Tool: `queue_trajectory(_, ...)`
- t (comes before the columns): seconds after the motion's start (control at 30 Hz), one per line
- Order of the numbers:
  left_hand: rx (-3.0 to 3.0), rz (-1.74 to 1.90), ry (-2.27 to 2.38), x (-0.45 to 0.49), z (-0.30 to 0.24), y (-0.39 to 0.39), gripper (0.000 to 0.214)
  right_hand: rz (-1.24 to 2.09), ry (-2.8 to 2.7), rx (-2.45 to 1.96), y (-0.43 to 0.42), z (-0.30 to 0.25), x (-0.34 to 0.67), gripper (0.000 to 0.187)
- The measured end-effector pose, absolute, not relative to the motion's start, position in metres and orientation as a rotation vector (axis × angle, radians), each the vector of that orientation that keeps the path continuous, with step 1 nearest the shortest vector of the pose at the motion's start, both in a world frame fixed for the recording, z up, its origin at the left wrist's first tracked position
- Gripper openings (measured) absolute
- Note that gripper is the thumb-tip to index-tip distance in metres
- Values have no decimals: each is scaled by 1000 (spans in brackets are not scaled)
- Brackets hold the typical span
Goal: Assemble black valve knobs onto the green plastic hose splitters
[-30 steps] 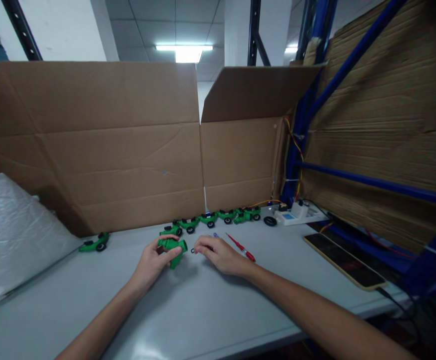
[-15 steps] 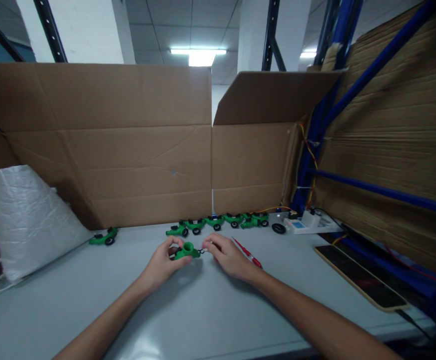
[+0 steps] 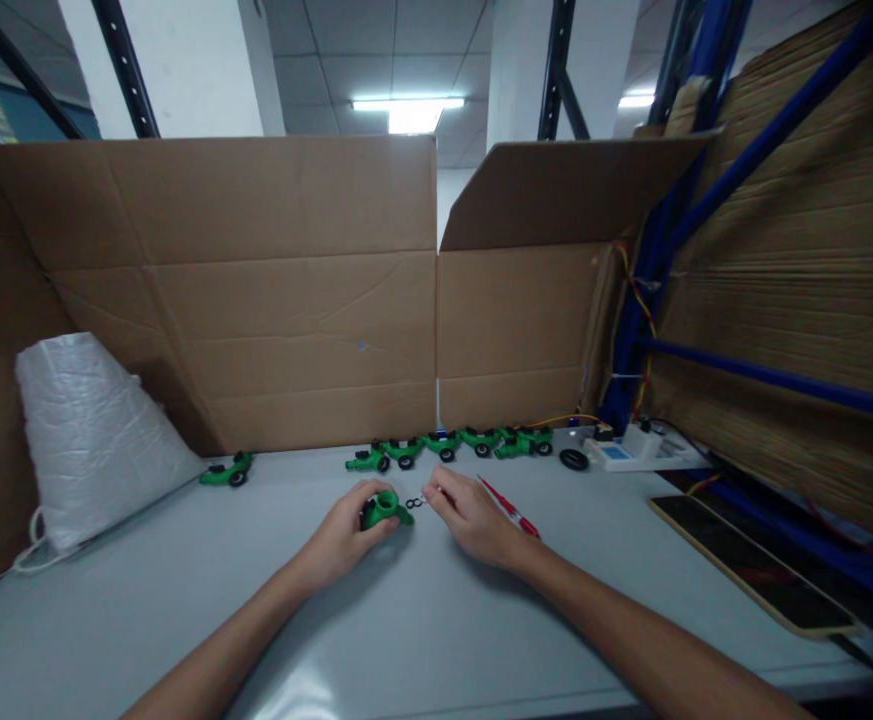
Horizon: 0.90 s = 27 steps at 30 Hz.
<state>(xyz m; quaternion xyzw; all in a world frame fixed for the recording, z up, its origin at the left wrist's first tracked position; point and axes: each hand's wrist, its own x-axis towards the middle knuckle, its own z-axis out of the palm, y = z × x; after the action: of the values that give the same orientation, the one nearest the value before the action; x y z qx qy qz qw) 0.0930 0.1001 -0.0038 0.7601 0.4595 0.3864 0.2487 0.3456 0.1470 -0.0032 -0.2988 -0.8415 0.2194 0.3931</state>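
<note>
The two hands are slightly apart above the tabletop. The left hand (image 3: 346, 530) has its thumb and fingers clamped around a green hollow piece, probably plastic, with a round open mouth (image 3: 386, 503), the mouth turned upward. The right hand (image 3: 470, 515), just to the right of it, has thumb and fingertips pinched together, seemingly on the end of a small dark piece with two ring-like loops (image 3: 413, 503); it is too small to make out fully. The loops are in the gap between the hands, near the green piece.

A slim red pointed tool (image 3: 509, 507) lies just beside the right hand on the smooth pale grey tabletop (image 3: 406, 630). Beyond the hands stands a row of green toy vehicles with black wheels (image 3: 440, 446); a single green vehicle with a black wheel (image 3: 220, 474) is well off to the left, beside a bulging silvery-white bag (image 3: 102, 440).

At the row's right end are black rings (image 3: 573, 459) and a white power strip (image 3: 676, 456). A dark-screened phone with a pale yellow edge (image 3: 755, 565) lies farther right. Brown cardboard panels (image 3: 293, 320) stand behind.
</note>
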Motion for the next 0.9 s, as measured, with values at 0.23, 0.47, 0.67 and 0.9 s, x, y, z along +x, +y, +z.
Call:
queue_trajectory(0.23, 2048, 1140, 1241, 101, 9, 95, 29, 459, -2189, -718, 150, -8, 345, 29)
queue_trajectory(0.47, 2160, 1228, 1233, 98, 9, 98, 27, 448, -2233, -701, 152, -7, 345, 25)
queue_trajectory(0.67, 2204, 1210, 1229, 98, 7, 100, 28, 522, -2246, -727, 150, -4, 345, 19)
queue_trajectory(0.9, 2224, 1196, 1242, 96, 10, 100, 24, 533, -2247, -791, 152, -6, 345, 19)
